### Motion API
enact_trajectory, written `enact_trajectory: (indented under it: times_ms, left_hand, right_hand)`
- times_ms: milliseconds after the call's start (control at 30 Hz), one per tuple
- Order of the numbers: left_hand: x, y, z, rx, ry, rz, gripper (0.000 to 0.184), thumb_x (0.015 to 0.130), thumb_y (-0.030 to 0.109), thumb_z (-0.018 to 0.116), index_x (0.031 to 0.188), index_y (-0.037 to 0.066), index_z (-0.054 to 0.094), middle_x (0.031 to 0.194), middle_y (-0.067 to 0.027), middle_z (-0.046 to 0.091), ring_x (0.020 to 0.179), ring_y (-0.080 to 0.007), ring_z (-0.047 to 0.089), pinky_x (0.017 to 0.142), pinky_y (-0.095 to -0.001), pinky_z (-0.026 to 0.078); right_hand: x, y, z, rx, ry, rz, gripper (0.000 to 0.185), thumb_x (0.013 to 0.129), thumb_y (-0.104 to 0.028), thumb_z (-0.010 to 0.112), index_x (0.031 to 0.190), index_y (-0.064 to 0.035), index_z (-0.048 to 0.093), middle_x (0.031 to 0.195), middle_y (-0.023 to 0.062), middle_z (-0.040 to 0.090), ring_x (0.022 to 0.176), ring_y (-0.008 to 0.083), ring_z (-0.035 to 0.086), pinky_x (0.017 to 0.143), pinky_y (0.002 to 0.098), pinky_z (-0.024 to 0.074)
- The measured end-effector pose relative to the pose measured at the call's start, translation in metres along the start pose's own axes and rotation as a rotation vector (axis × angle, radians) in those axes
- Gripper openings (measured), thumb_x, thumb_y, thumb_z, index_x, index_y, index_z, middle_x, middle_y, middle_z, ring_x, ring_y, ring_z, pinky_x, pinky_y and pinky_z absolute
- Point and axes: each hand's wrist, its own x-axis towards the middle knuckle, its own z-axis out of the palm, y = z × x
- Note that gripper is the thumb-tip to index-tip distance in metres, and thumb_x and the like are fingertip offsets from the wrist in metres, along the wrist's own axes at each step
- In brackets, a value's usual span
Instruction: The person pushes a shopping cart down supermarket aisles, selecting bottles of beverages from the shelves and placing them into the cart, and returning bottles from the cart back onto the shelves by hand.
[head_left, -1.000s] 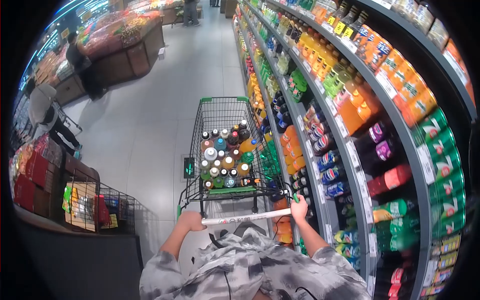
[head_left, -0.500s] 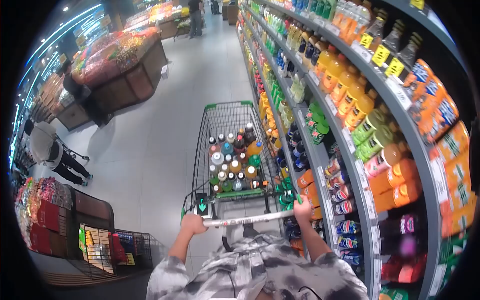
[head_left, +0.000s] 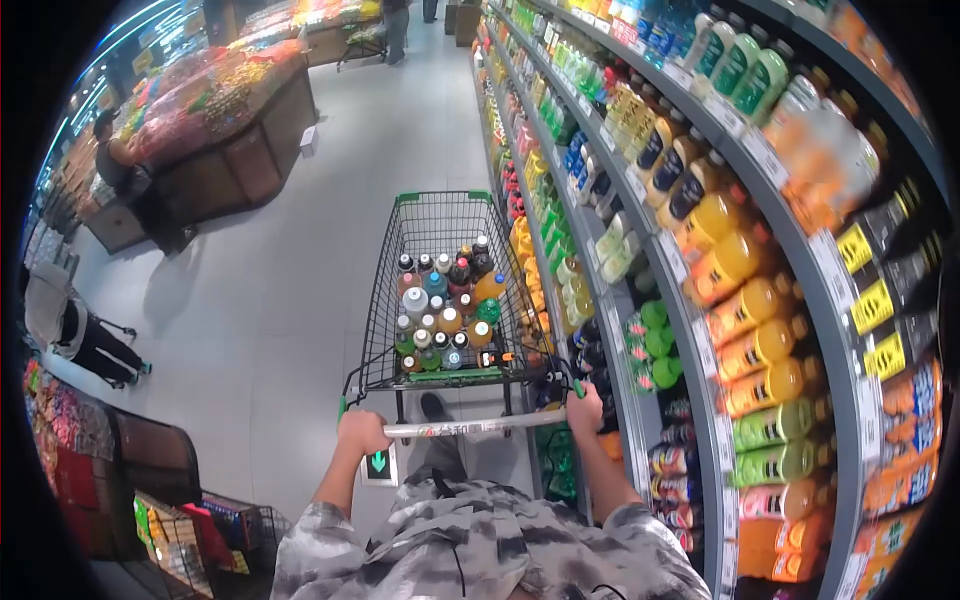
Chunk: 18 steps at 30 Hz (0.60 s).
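Ahead of my body stands a shopping cart [head_left: 450, 377] with a black wire basket and green trim. My left hand [head_left: 362, 433] is wrapped round the left end of its white handlebar [head_left: 475, 426]. At the right end, my right hand [head_left: 586, 410] grips the same bar beside a green corner piece. In the basket, upright bottles [head_left: 449, 320] with white, black, blue and orange tops crowd the near part. The far part of the basket shows bare wire. My fingers are partly hidden behind the bar.
Drink shelves [head_left: 690, 330] run close along the cart's right side. On the left are a heaped candy stand [head_left: 220, 100], a person in dark clothes [head_left: 135, 185], a person in a light top [head_left: 60, 310] and a wire basket [head_left: 175, 540]. Grey tiled floor [head_left: 300, 280] stretches ahead.
The cart and I have moved forward along the aisle. Shelf bottles and the candy stand have shifted toward me, and a green arrow floor sign now shows beneath the handlebar. Both hands keep their grip.
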Motion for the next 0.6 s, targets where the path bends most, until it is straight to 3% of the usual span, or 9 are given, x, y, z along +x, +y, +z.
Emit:
enact_trajectory:
  times_ms: [100, 400, 600]
  left_hand:
    - [0.042, -0.01, -0.035, -0.042, 0.054, -0.009, 0.029, 0.067, 0.04, 0.063, 0.083, 0.019, 0.075, 0.082, -0.0099, 0.071, 0.08, -0.03, 0.068, 0.074, -0.0406, 0.055]
    - [0.187, -0.059, -0.103, -0.093, 0.165, 0.044, 0.023, 0.066, 0.038, 0.063, 0.075, 0.019, 0.074, 0.072, -0.0093, 0.069, 0.073, -0.0303, 0.068, 0.067, -0.0412, 0.054]
    - [0.271, -0.092, -0.163, -0.084, 0.082, 0.033, 0.024, 0.069, 0.036, 0.063, 0.081, 0.018, 0.074, 0.077, -0.009, 0.07, 0.073, -0.0288, 0.068, 0.065, -0.0416, 0.053]
  right_hand:
    - [0.041, -0.022, 0.035, -0.008, 0.017, 0.018, 0.03, 0.076, -0.022, 0.062, 0.105, -0.0145, 0.067, 0.094, 0.0171, 0.069, 0.092, 0.0377, 0.065, 0.082, 0.0465, 0.0502]
    - [0.159, -0.117, 0.115, -0.054, 0.0, 0.078, 0.03, 0.075, -0.024, 0.063, 0.102, -0.0122, 0.071, 0.089, 0.0202, 0.069, 0.089, 0.0395, 0.065, 0.082, 0.0469, 0.0501]
    - [0.217, -0.177, 0.165, -0.047, 0.012, 0.069, 0.032, 0.076, -0.024, 0.063, 0.104, -0.0099, 0.07, 0.094, 0.022, 0.068, 0.093, 0.0407, 0.064, 0.083, 0.0461, 0.0491]
